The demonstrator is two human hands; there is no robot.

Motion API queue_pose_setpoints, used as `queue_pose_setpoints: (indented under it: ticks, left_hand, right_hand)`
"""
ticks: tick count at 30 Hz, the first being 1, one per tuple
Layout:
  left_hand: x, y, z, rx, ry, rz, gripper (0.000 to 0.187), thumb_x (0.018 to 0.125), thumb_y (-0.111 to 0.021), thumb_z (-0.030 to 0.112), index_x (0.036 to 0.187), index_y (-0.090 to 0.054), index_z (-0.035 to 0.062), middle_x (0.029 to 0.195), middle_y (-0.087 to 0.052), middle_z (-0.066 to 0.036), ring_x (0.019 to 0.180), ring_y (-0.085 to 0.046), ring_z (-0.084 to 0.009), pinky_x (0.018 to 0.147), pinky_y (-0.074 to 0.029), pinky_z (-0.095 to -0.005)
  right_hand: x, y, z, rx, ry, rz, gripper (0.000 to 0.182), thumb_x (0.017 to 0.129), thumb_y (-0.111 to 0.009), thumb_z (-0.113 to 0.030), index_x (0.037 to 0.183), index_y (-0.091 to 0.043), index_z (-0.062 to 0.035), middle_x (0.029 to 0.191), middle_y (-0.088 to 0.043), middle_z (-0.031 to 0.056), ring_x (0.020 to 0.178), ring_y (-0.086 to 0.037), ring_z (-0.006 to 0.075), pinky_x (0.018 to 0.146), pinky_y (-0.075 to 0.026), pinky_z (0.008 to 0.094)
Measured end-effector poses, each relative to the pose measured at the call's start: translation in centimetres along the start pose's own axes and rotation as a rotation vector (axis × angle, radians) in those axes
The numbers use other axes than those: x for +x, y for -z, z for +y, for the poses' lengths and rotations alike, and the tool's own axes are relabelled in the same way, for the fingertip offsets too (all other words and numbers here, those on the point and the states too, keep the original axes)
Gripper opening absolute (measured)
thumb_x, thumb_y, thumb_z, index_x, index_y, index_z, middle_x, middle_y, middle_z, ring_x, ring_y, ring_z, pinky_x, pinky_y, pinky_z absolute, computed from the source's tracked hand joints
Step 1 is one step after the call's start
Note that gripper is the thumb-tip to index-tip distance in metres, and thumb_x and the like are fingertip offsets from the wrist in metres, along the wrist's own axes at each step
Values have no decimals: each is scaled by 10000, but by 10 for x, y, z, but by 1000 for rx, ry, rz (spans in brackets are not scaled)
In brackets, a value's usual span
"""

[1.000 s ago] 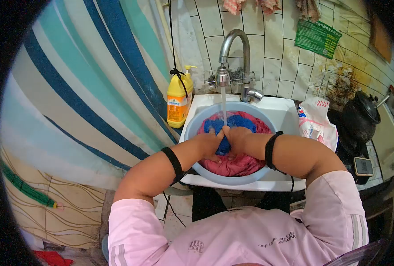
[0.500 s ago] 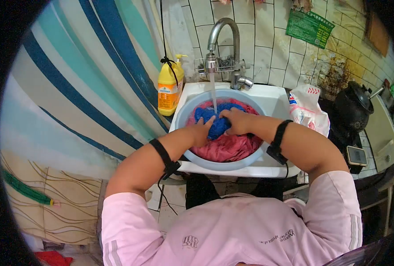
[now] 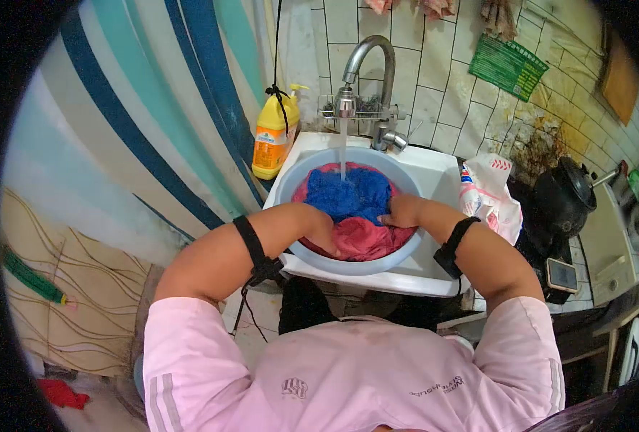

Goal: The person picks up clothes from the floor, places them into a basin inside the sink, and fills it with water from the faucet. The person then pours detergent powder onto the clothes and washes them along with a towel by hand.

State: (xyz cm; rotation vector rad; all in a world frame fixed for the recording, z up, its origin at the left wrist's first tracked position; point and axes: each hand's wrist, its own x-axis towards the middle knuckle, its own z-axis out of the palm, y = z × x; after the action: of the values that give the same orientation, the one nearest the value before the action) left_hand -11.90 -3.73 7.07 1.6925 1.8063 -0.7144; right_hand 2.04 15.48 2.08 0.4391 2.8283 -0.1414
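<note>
Hands spread apart, blue cloth [image 3: 352, 193] bunched, wet, over red cloth [image 3: 363, 239]

Bright, even light falls from above; colours look saturated. The fisheye lens bends the tiles [image 3: 434, 93] and curtain [image 3: 154, 129], a black vignette rings the view, and edges blur slightly
</note>
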Motion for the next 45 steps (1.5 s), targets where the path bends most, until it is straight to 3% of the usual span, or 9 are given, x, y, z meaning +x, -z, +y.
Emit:
queue_pose_setpoints:
  ticks: [8, 15, 21, 23, 24, 26, 30, 35, 45]
  left_hand:
    - [50, -34, -45, 97, -58, 111, 351, 813, -558, 292, 1029, -656, 34, 1057, -633, -201, 999, -595, -352, 864, -455, -438]
    - [39, -27, -68, 59, -65, 159, 303, 734, -575, 57, 1024, -663, 56, 1036, -638, -202, 953, -608, -373, 796, -481, -448]
    - [41, -21, -79, 142, 85, 250, 306, 829, -566, 211, 1053, -645, 18, 1050, -636, -190, 1000, -599, -334, 829, -486, -435]
    - [16, -21, -68, -124, 186, 735, 384, 848, -550, 286, 1127, -597, 27, 1063, -629, -194, 994, -598, -341, 824, -488, -436]
    - [3, -20, -58, -124, 186, 741, 384, 848, -550, 286, 1127, -597, 27, 1063, -629, -194, 994, -598, -341, 824, -488, -436]
    - [-27, -13, -24, -278, 291, 795, 432, 814, -582, 350, 1133, -569, 59, 1061, -611, -227, 969, -600, -377, 833, -477, -456]
    - [-36, -12, 3, -269, 203, 504, 602, 811, -527, 564, 1143, -569, 64, 1107, -589, -237, 1006, -590, -365, 877, -455, -448]
    - [-8, -9, -12, -226, -5, 315, 777, 802, -452, 678, 1192, -550, 14, 1145, -575, -250, 1088, -541, -391, 964, -398, -435]
    - [35, 8, -31, -431, 95, 294, 949, 813, -271, 745, 1302, -427, -54, 1364, -386, -254, 1296, -346, -360, 1086, -234, -414]
  right_hand:
    - [-23, 10, -25, -94, 177, -185, 612, 832, -494, -536, 900, -656, 50, 917, -629, 263, 860, -615, 399, 784, -475, 454]
    - [-34, 16, -68, 3, 224, -321, 695, 838, -465, -596, 931, -647, 68, 951, -623, 283, 923, -601, 404, 817, -456, 435]
    - [-33, 29, -73, 235, 154, -320, 687, 851, -472, -592, 1003, -634, 57, 936, -643, 248, 897, -614, 384, 792, -455, 451]
    - [-38, 66, -69, 666, -164, -482, 606, 826, -584, -507, 1070, -615, 46, 1018, -628, 250, 971, -600, 360, 832, -456, 430]
    - [-31, 70, -56, 662, -165, -478, 606, 826, -584, -507, 1070, -615, 46, 1018, -628, 250, 971, -600, 360, 832, -456, 430]
    - [-12, 62, -22, 348, -42, 100, 622, 738, -680, -495, 1114, -602, -5, 1052, -611, 257, 1001, -588, 369, 864, -454, 454]
    - [10, 32, 0, 351, 102, 265, 744, 700, -734, -416, 1258, -481, 5, 1189, -550, 242, 1141, -516, 343, 966, -404, 383]
    - [13, 41, -3, 413, 10, -11, 833, 687, -690, -395, 1333, -346, 2, 1270, -483, 255, 1191, -469, 358, 1007, -360, 378]
    - [-6, 26, -10, 317, 26, 30, 678, 748, -628, -451, 1209, -433, 5, 1195, -532, 265, 1130, -510, 385, 959, -400, 400]
